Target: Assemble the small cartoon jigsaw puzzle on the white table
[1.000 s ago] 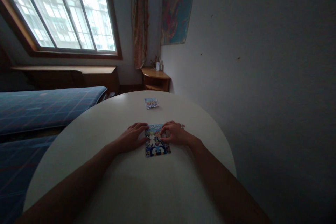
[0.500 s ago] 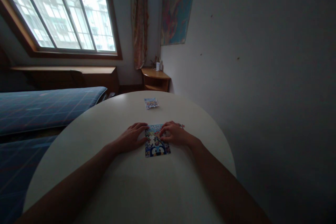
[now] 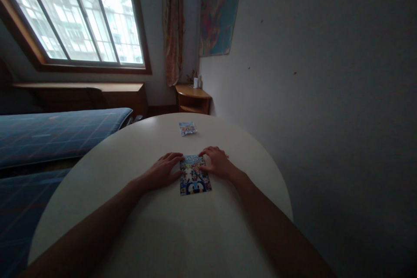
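A small colourful jigsaw puzzle [image 3: 194, 176] lies flat on the round white table [image 3: 156, 230]. My left hand [image 3: 163, 170] rests palm down at the puzzle's left edge, fingertips touching it. On the right side, my right hand [image 3: 217, 161] lies with fingers spread, touching the upper right edge; a few loose pieces are hidden under or behind it. Neither hand holds anything that I can see. Farther back on the table lies a small printed picture card [image 3: 187, 128].
A blue plaid bed [image 3: 48, 134] runs along the left of the table. A wooden corner shelf [image 3: 192, 97] stands by the far wall under a curtain. The grey wall [image 3: 325, 95] closes in on the right. A big window [image 3: 74, 17] is at upper left.
My right hand has lifted off the puzzle's top and shifted slightly right and back, uncovering more of the picture. The left hand has stayed put.
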The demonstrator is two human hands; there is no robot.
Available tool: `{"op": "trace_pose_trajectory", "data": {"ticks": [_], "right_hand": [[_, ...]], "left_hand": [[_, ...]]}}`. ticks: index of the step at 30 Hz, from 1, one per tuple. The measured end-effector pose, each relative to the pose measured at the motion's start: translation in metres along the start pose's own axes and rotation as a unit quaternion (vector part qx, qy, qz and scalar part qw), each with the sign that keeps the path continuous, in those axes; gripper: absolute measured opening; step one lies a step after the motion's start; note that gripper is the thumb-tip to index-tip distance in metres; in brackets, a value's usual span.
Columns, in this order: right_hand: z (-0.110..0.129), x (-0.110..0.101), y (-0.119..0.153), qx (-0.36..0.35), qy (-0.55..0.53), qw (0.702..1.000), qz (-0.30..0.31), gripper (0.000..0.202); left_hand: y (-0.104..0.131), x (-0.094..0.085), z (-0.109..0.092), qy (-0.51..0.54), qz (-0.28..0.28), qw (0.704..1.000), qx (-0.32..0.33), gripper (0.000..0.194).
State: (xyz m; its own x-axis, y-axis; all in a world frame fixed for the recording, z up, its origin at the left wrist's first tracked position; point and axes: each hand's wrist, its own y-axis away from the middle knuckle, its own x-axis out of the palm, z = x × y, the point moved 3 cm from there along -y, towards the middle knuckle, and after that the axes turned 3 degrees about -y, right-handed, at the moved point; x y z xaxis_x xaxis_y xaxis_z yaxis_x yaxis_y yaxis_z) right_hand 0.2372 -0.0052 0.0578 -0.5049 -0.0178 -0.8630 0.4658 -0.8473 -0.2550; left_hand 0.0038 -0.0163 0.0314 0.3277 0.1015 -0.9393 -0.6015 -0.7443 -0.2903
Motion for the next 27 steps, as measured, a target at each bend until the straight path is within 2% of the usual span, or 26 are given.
{"op": "trace_pose_trajectory", "data": {"ticks": [2, 6, 10, 13, 15, 18, 19, 22, 24, 27], "right_hand": [[0.0, 0.001, 0.0, -0.004, -0.009, 1.0, -0.018, 0.047], [0.001, 0.005, -0.001, 0.003, -0.004, 1.0, -0.002, 0.06], [0.001, 0.006, -0.001, 0.014, -0.012, 1.0, -0.018, 0.067], [-0.002, 0.003, -0.002, 0.006, -0.007, 1.0, 0.004, 0.069], [-0.012, -0.005, -0.002, 0.022, -0.006, 1.0, -0.018, 0.061], [-0.038, -0.024, 0.002, 0.105, 0.002, 0.989, -0.109, 0.034], [-0.048, -0.029, 0.005, 0.13, 0.008, 0.985, -0.113, 0.032], [-0.076, -0.036, 0.014, 0.204, -0.012, 0.975, -0.088, 0.034], [-0.084, -0.035, 0.019, 0.208, -0.054, 0.976, -0.041, 0.029], [-0.081, -0.033, 0.02, 0.19, -0.084, 0.978, 0.001, 0.026]], "left_hand": [[0.0, -0.001, 0.0, 0.002, 0.0, 1.0, 0.0, 0.046], [0.0, -0.001, 0.0, 0.005, 0.0, 1.0, -0.001, 0.046], [0.0, 0.0, 0.0, 0.002, 0.0, 1.0, 0.003, 0.046], [0.0, 0.001, 0.001, 0.003, 0.003, 1.0, 0.003, 0.046], [0.0, 0.001, 0.002, 0.005, 0.005, 1.0, 0.002, 0.046], [0.0, 0.0, 0.001, 0.007, 0.009, 1.0, 0.0, 0.046], [0.0, -0.001, 0.001, 0.007, 0.01, 1.0, -0.001, 0.046], [0.0, -0.002, -0.001, 0.006, 0.01, 1.0, -0.004, 0.046], [0.0, -0.003, -0.001, 0.006, 0.008, 1.0, -0.006, 0.045], [0.001, -0.002, -0.001, 0.007, 0.008, 1.0, -0.005, 0.045]]}}
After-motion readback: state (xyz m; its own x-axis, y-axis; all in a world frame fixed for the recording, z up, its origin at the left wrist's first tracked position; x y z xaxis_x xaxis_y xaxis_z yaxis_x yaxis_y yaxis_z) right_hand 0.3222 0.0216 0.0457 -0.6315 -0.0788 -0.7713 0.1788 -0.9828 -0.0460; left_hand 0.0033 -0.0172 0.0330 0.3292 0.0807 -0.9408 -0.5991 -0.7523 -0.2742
